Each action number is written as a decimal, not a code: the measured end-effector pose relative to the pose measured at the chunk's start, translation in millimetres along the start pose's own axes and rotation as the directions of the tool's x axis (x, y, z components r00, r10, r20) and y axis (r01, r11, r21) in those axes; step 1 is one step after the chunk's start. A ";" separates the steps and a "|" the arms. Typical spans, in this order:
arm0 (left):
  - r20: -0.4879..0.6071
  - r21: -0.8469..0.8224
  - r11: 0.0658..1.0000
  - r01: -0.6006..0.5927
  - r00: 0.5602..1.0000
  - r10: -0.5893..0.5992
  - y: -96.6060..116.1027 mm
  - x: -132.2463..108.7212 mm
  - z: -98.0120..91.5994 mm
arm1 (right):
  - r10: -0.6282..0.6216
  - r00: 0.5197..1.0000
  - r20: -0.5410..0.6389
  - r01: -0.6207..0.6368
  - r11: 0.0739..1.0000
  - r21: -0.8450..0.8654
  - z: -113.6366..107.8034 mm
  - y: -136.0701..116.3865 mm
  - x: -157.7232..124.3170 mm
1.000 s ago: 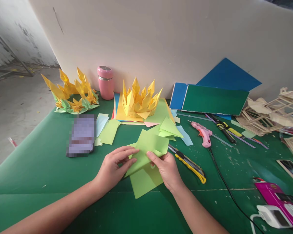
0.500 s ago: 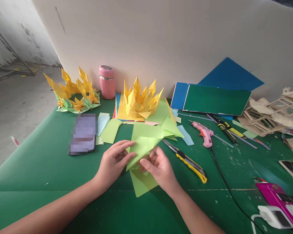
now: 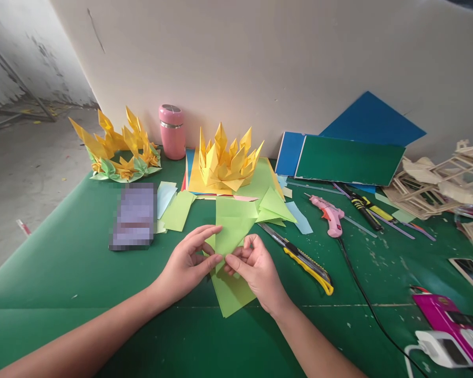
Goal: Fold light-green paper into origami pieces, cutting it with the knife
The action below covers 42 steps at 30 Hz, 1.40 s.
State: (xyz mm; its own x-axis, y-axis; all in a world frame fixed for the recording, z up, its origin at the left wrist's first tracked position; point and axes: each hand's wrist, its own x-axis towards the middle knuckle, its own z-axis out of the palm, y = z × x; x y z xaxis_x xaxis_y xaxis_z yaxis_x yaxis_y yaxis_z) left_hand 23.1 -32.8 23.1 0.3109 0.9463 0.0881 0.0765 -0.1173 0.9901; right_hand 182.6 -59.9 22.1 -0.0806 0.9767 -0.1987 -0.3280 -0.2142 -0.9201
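green folded paper (image 3: pixel 236 228) sits at the centre of the head view, above the worktop (image 3: pixel 161 341), narrowing to a point at its lower end. both hands grasp it there: the left hand (image 3: pixel 187 262) pinches its left edge between thumb and fingers, and the right hand (image 3: pixel 258 273) grips near the lower tip, the two thumbs close together. below them lies a flat green sheet (image 3: pixel 236 302), partly covered. the pink flask (image 3: pixel 172 137) stands upright near the wall with its cap on, so its contents cannot be seen. just beside it, a yellow paper flower (image 3: pixel 226 173) rests on a stack of coloured paper (image 3: pixel 268 181). left of the flask is a yellow and green paper ring (image 3: pixel 126 170). a yellow-handled cutter (image 3: pixel 309 269) lies right of the hands, near a pink glue gun (image 3: pixel 331 215).
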 end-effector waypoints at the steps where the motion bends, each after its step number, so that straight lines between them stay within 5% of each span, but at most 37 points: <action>1: 0.002 -0.008 1.000 0.004 1.000 -0.004 0.0 0.4 -0.1 | -0.005 1.000 0.001 0.005 1.000 -0.006 0.3 0.3 -0.2; 42: -0.074 -0.106 0.994 0.032 0.996 -0.040 2.3 0.8 4.5 | 0.050 0.998 0.045 -0.050 0.999 -0.002 10.7 -0.5 -7.7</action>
State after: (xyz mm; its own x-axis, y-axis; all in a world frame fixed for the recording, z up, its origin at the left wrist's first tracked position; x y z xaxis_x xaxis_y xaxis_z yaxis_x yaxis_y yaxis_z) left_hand 27.8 -33.7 25.0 0.2363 0.9700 0.0567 -0.0143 -0.0549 0.9984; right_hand 173.4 -67.3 27.7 -0.1392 0.9634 -0.2292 -0.3215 -0.2629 -0.9097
